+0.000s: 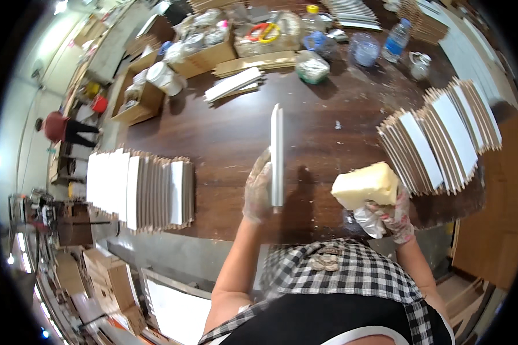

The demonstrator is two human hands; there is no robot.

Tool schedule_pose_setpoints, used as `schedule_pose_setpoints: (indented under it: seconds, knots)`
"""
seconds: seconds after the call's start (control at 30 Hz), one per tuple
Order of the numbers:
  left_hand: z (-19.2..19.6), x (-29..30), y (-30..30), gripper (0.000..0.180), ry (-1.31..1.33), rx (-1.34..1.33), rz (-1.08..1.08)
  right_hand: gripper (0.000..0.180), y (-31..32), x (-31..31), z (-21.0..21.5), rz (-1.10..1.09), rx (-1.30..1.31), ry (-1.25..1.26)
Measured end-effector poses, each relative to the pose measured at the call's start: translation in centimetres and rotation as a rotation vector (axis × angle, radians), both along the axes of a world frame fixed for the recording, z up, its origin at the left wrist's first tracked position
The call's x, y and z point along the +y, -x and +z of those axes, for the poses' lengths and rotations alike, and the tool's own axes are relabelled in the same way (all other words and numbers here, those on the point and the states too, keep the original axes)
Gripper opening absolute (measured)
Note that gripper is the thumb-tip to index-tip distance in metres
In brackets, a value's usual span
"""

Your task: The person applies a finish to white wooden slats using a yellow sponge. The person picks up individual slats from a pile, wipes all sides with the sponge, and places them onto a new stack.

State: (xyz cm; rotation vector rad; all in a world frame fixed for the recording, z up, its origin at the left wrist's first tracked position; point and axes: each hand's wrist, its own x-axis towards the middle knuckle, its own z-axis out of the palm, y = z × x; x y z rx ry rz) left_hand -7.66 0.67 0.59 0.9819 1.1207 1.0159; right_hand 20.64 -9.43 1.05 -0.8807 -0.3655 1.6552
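Note:
My gloved left hand (258,187) grips a narrow white-faced board (277,155) on edge, its long side pointing away from me over the middle of the table. The fingers behind the board are hidden. A pale yellow sponge block (365,185) is in my gloved right hand (392,214), which also has crumpled white plastic or cloth (369,221) against it. The sponge is a short way right of the board, apart from it. On the left stands a row of similar boards (149,187), packed on edge. Another fanned stack (440,138) rests at the right.
The dark brown table (224,155) has a white cup (164,79), cardboard boxes (204,60), loose white strips (233,84), scissors (265,33), a tape roll (312,67) and a water bottle (395,41) toward its far side. A person (56,127) stands off at the left.

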Motion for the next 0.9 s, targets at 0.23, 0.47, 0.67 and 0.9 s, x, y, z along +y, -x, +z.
schedule_pose_setpoints:
  seconds: [0.23,0.47,0.67,0.9]
  knots:
    - [-2.8,-1.5,15.3,0.084,-0.465,1.236,0.328,0.051,4.5,3.1,2.1,0.107,-0.956,-0.529]
    - [-4.7,-1.3,22.3,0.056,-0.068,2.072,0.294,0.051,5.6,3.3,2.2,0.174,-0.935,-0.488]
    - [-4.0,-0.5,19.9,0.052,-0.406,2.044,0.355,0.051,1.7,1.2,1.4,0.178,-0.719,-0.103]
    - [-3.2,4.7,-2.6,0.043,-0.925,0.948,-0.072,0.053,0.8,-1.7,0.1,-0.132,-0.608,-0.357]
